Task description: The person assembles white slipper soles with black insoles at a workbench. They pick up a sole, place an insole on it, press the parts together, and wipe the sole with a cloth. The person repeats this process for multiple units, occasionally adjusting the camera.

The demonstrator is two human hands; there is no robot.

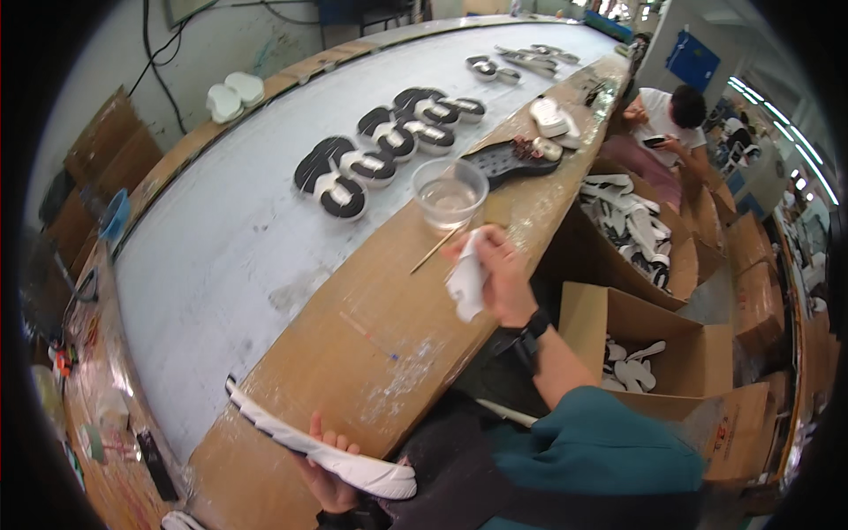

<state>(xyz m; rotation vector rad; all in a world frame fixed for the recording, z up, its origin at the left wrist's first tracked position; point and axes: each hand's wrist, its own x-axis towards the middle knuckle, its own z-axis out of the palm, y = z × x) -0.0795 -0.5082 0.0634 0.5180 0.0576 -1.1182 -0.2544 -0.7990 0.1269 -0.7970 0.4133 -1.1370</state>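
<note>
My left hand (329, 473) grips a long white shoe sole (331, 458) with a dark underside, tilted on its edge near the front of the wooden board. Raised over the board's right part, my right hand (506, 276) pinches a crumpled white cloth (468, 287). Just beyond that hand stands a clear plastic tub (450, 196) with clear liquid in it. A thin wooden stick (433, 253) lies on the board beside the tub. Behind the tub rests a black sole (512, 162), with a small brownish bundle (525, 147) on it.
Several black-and-white soles (369, 155) lie in groups on the pale belt (230, 238). White soles (555, 122) sit on the board's far part. At right stand cardboard boxes (707, 358) holding soles. Beyond them sits another person (671, 132) with a phone. Two white pieces (237, 95) rest on the far rail.
</note>
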